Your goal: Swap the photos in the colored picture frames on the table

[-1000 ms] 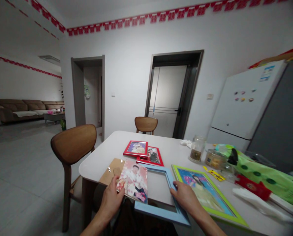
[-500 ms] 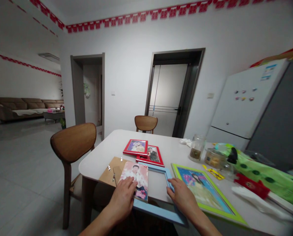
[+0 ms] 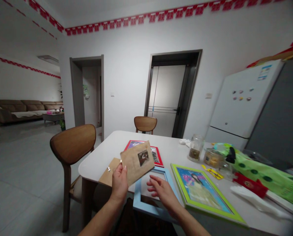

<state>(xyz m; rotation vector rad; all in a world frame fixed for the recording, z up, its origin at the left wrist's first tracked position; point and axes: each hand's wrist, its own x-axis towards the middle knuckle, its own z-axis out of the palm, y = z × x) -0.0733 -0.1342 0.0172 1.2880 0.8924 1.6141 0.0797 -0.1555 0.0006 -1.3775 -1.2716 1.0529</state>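
Note:
My left hand [image 3: 119, 181] pinches the lower left edge of a brown card [image 3: 134, 162] with a small dark picture printed on it. The card is raised and tilted above the table, covering part of the red picture frames [image 3: 162, 164]. Under it, a brown backing board [image 3: 106, 173] with metal clips lies partly hidden. My right hand [image 3: 162, 191] is open, fingers apart, over the empty light blue picture frame [image 3: 150, 209], which overhangs the table's near edge. Right of that lies a green picture frame [image 3: 182, 190] holding a picture of a person in a pale dress.
On the white table [image 3: 112, 147] stand a glass jar [image 3: 195, 149] and a clear container [image 3: 212, 157]. A green bag [image 3: 261, 172], a red item [image 3: 249, 185] and white tissue [image 3: 257, 201] lie at the right. Wooden chairs [image 3: 73, 142] are at the left and far side [image 3: 145, 124].
My left hand has lifted from the pink photo and now holds up the brown card; the pink photo no longer shows. My right hand has moved left, off the blue frame's right side.

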